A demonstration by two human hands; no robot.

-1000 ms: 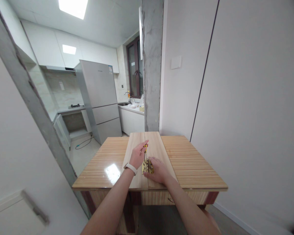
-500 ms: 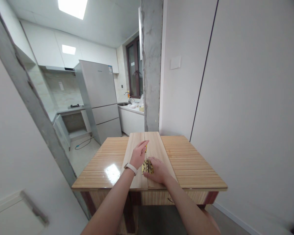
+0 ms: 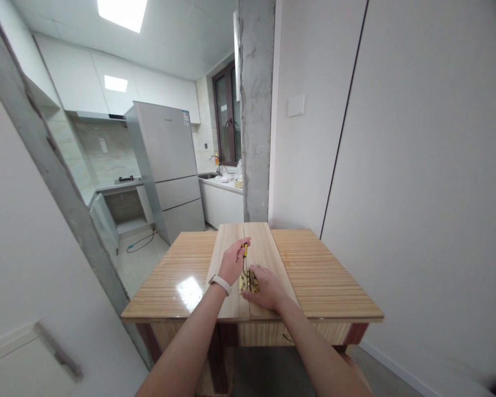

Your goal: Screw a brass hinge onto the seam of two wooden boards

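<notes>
A yellow and black screwdriver [image 3: 245, 250] is gripped in my left hand [image 3: 233, 261]. Its thin shaft points down toward a brass hinge [image 3: 248, 281]. The hinge lies opened flat across the seam between two pale wooden boards [image 3: 264, 242]. My right hand [image 3: 266, 288] holds the hinge from the right, thumb along its near edge and fingers by its far edge, partly covering its right leaf. Whether the screwdriver's tip sits in a screw is too small to tell.
The boards lie across the middle of a striped wooden table [image 3: 314, 270] with a drawer front. A grey pillar [image 3: 257, 110] and a white wall [image 3: 417, 165] stand beyond. Farther back left are a refrigerator [image 3: 169, 149] and a sink counter [image 3: 223, 198].
My left hand's fingers have shifted around the screwdriver, so more of its handle shows. My right hand and the hinge have stayed in place.
</notes>
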